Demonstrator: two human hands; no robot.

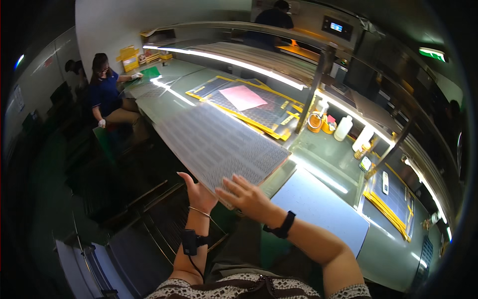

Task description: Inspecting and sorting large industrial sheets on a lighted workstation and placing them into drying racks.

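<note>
A large translucent grey sheet or stack of sheets (219, 142), patterned in fine rows of dark marks, lies slanting over the table's near edge. My left hand (200, 195) is at its near left corner, palm against the edge and thumb spread away; its other fingers are partly hidden by the sheet. My right hand (247, 198) lies across the near corner with fingers stretched out over the top face. Neither hand is closed around anything. A band with a small black device (190, 242) is on my left forearm, and a dark watch (283, 225) on my right wrist.
Yellow-edged screens (224, 94) with a pink sheet (242, 97) lie beyond. A pale blue board (318, 209) is at right, near white bottles (343, 128) under a lit shelf post (314, 89). A gloved co-worker (107, 89) handles green sheets at far left.
</note>
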